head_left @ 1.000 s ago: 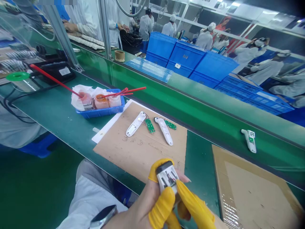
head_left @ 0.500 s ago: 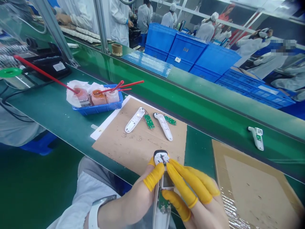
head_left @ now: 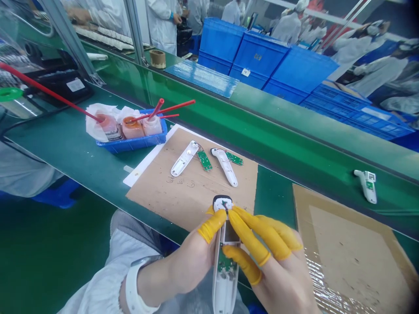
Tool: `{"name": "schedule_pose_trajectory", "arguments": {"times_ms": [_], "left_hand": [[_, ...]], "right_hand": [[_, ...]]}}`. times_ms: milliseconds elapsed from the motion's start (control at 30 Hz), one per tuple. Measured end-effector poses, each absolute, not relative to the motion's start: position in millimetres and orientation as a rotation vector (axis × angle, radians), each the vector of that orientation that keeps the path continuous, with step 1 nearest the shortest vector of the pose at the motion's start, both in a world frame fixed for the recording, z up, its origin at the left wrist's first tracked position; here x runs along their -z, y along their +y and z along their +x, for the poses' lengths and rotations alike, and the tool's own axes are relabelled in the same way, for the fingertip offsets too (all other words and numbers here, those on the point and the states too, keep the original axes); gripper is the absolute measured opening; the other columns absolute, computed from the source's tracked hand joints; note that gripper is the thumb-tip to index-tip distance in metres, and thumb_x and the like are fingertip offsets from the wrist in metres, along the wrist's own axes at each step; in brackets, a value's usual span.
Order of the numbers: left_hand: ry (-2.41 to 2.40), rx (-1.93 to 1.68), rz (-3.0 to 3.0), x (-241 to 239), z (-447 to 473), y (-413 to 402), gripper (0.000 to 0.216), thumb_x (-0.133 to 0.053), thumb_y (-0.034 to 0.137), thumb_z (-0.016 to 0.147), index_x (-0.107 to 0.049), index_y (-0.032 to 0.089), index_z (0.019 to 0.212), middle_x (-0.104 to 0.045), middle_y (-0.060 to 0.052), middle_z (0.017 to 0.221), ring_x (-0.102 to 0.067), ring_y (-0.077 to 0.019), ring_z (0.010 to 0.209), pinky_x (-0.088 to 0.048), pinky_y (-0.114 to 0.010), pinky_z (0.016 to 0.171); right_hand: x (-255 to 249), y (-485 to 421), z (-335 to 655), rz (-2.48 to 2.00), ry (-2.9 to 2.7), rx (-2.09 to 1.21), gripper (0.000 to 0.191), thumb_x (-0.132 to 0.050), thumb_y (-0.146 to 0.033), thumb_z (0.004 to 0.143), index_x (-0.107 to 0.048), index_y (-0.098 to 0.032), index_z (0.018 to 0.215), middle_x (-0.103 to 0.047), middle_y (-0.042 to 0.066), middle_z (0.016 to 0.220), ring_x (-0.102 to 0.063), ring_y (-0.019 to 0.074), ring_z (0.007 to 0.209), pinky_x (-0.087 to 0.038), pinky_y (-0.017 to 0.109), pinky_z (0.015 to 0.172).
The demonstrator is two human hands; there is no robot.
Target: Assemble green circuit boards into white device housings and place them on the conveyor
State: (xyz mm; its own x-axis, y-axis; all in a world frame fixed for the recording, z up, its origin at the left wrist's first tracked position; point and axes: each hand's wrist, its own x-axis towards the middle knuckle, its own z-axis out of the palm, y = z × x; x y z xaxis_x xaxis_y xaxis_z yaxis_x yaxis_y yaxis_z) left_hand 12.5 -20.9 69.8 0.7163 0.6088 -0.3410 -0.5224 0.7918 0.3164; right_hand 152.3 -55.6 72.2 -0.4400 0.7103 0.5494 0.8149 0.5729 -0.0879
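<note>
Between my hands is an opened white thermometer-like handheld device (head_left: 225, 283), with a black-rimmed head, a small screen and a green circuit board. My left hand (head_left: 193, 253), in yellow finger cots, grips its upper side with the thumb near the head. The fingers of my right hand (head_left: 268, 253), also in yellow cots, press around the screen and upper body; thin wiring shows by the fingertips. Beyond, on brown cardboard (head_left: 157, 196), lie a white half shell (head_left: 184, 159) and another white shell (head_left: 225, 168), each wired to a green circuit board (head_left: 204, 161).
A blue tray (head_left: 131, 143) of jars with red sticks stands at left. At right lies a taped cardboard sheet (head_left: 353, 244); a similar device (head_left: 367, 187) rests on the green conveyor (head_left: 294, 170). Blue crates (head_left: 258, 56) and people in white coats are behind.
The view has tilted and shifted slightly, showing more of the device's lower end. Both hands keep nearly the same hold. The device on the conveyor appears farther right.
</note>
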Motion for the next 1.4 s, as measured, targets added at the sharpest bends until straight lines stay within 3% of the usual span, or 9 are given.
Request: {"name": "schedule_pose_trajectory", "arguments": {"times_ms": [200,333,433,500,633,800,1067,1267,1400], "left_hand": [[0.545,-0.671,0.398,-68.6,11.4,-22.2,0.058,-0.065,0.062,0.069,-0.058,0.018,0.106,-0.063,-0.009,0.109,-0.055,-0.0251,0.111,-0.039,-0.041,0.099],[0.726,-0.63,0.478,-64.2,9.8,-23.2,0.045,-0.071,0.053,0.067,-0.056,0.02,0.093,-0.063,0.0,0.082,-0.059,-0.0144,0.082,-0.045,-0.029,0.078],[0.709,-0.629,0.515,-62.3,10.0,-21.7,0.036,-0.061,0.054,0.076,-0.055,0.019,0.084,-0.056,0.003,0.068,-0.052,-0.0098,0.063,-0.041,-0.025,0.061],[0.735,-0.608,0.526,-62.7,11.0,-20.2,0.039,-0.058,0.057,0.077,-0.057,0.018,0.082,-0.054,0.002,0.067,-0.049,-0.0093,0.06,-0.037,-0.024,0.057],[0.819,-0.602,0.514,-65.2,14.2,-17.8,0.04,-0.062,0.055,0.073,-0.057,0.017,0.085,-0.054,0.002,0.068,-0.048,-0.0096,0.061,-0.035,-0.026,0.059],[0.868,-0.594,0.449,-65.1,18.2,-16.1,0.04,-0.065,0.053,0.07,-0.056,0.018,0.085,-0.055,0.003,0.069,-0.05,-0.0089,0.058,-0.035,-0.025,0.058],[0.961,-0.515,0.362,-59.1,22.2,-14.3,0.012,-0.055,0.027,0.08,-0.06,0.016,0.081,-0.058,0.002,0.065,-0.053,-0.0095,0.058,-0.037,-0.024,0.06],[0.925,-0.696,0.428,-57.4,15.1,-10.3,0.021,-0.053,0.037,0.085,-0.06,0.016,0.085,-0.067,-0.001,0.074,-0.063,-0.0126,0.07,-0.046,-0.025,0.067],[0.845,-0.743,0.468,-61.4,12.6,-10.9,0.016,-0.055,0.03,0.084,-0.06,0.017,0.091,-0.072,-0.005,0.096,-0.068,-0.0181,0.091,-0.051,-0.029,0.078]], "right_hand": [[-70.0,-53.7,148.0,-1.273,-2.157,0.258,0.018,-0.051,-0.022,0.094,-0.057,-0.013,0.107,-0.066,0.012,0.096,-0.055,0.0232,0.094,-0.041,0.037,0.078],[-67.5,-52.8,147.0,-1.321,-2.141,0.292,0.022,-0.049,-0.028,0.095,-0.055,-0.013,0.11,-0.067,0.01,0.092,-0.058,0.0216,0.091,-0.046,0.034,0.074],[-65.7,-58.5,148.6,-1.383,-2.027,0.246,0.03,-0.048,-0.039,0.094,-0.055,-0.014,0.109,-0.067,0.01,0.091,-0.06,0.0225,0.092,-0.046,0.036,0.075],[-65.7,-64.6,149.4,-1.351,-1.99,0.233,0.02,-0.048,-0.035,0.095,-0.059,-0.021,0.102,-0.069,0.005,0.086,-0.063,0.0204,0.085,-0.043,0.036,0.073],[-69.4,-71.4,148.7,-1.195,-2.162,0.212,0.016,-0.052,-0.022,0.093,-0.065,-0.025,0.083,-0.072,-0.007,0.075,-0.064,0.0137,0.07,-0.035,0.035,0.068],[-75.5,-65.2,147.5,-1.09,-2.298,0.292,0.032,-0.04,-0.011,0.098,-0.063,-0.02,0.077,-0.073,-0.008,0.073,-0.065,0.0078,0.066,-0.035,0.033,0.066],[-75.4,-60.9,138.3,-1.071,-2.363,0.22,0.048,-0.024,-0.013,0.102,-0.061,-0.022,0.074,-0.071,-0.01,0.07,-0.063,0.0068,0.066,-0.038,0.031,0.074],[-67.1,-72.9,160.4,-1.291,-1.831,-0.164,0.015,-0.048,-0.026,0.094,-0.061,-0.02,0.098,-0.067,0.004,0.092,-0.064,0.0174,0.088,-0.053,0.03,0.077],[-60.9,-74.1,161.9,-1.369,-1.585,-0.598,0.021,-0.047,-0.037,0.094,-0.062,-0.023,0.089,-0.068,0.001,0.08,-0.066,0.0143,0.068,-0.057,0.022,0.059]]}}
